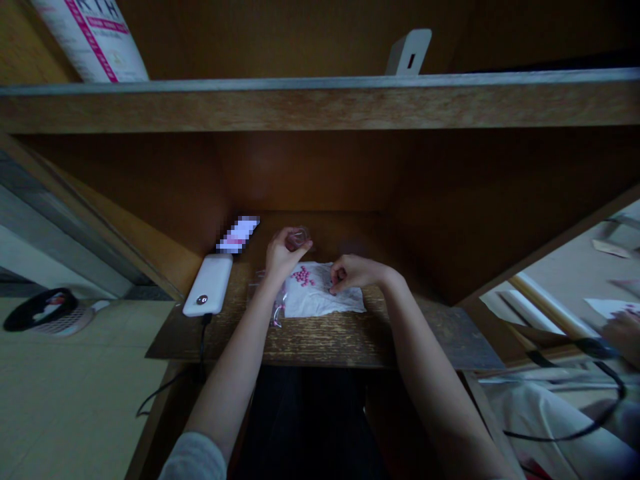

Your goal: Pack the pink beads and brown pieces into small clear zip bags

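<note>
My left hand [284, 252] is closed around a small clear round container [299, 238], held over the back part of the shelf board. Below it lies a white cloth or tissue [325, 303], with a cluster of small pink beads [303, 275] on its left half. Over the cloth's right half, my right hand [350, 272] has its thumb and fingers pinched together; something small and dark shows at the fingertips, too small to name. Partly behind my left forearm is a clear plastic bag [279, 307], at the cloth's left edge.
A white power bank [209, 285] with a black cable lies left, a lit phone [239, 235] behind it. Above runs a shelf edge [320, 107] carrying a white bottle [100, 40] and a white box-like object [410, 53]. At far right, another person's hand [623, 337] shows.
</note>
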`<state>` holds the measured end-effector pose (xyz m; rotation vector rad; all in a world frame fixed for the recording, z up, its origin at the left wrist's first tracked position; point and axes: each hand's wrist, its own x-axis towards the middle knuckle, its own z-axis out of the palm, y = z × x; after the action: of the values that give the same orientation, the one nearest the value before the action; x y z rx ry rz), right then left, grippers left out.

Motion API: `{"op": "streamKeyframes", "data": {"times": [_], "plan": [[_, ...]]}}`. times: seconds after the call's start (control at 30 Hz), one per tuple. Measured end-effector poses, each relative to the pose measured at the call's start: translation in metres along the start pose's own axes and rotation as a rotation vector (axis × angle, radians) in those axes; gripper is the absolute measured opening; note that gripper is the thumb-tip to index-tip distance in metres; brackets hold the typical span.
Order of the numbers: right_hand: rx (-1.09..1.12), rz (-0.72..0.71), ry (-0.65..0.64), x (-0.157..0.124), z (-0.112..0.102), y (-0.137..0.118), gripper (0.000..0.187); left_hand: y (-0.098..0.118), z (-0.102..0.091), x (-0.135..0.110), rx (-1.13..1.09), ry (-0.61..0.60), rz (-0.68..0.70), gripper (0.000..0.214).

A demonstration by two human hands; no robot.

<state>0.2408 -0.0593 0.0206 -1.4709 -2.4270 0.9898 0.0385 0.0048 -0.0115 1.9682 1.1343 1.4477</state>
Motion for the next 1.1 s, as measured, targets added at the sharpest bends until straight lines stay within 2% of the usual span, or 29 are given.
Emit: {"op": "streamKeyframes", "data": {"times": [0.3,0.43,0.53,0.67,0.83,0.9,0.97,1.1], "plan": [[-0.071,0.07,-0.062,0.001,0.003,-0.008,0.014,0.0,-0.001,0.0,0.014,0.009,-0.015,0.034],[-0.032,0.03,-0.053,0.001,0.003,-0.007,0.011,0.001,0.0,0.0,0.005,0.007,-0.01,0.032],[0.03,-0.022,0.052,0.0,0.0,-0.006,0.012,0.001,0.0,0.0,0.006,-0.01,-0.002,0.031],[0.19,-0.062,0.253,-0.002,-0.002,-0.007,0.015,0.002,0.002,-0.002,0.022,-0.051,0.006,0.033],[0.29,-0.176,0.64,0.002,-0.002,-0.011,0.018,0.01,0.002,-0.004,0.009,-0.135,0.054,0.032],[0.33,-0.188,0.758,0.005,0.0,-0.012,0.022,0.015,0.003,-0.006,-0.002,-0.167,0.065,0.032],[0.354,-0.181,0.808,0.01,0.003,-0.014,0.024,0.019,0.003,-0.008,-0.005,-0.199,0.073,0.032],[0.263,-0.14,0.798,0.016,0.009,-0.017,0.025,0.022,0.006,-0.009,0.019,-0.254,0.092,0.03]]}}
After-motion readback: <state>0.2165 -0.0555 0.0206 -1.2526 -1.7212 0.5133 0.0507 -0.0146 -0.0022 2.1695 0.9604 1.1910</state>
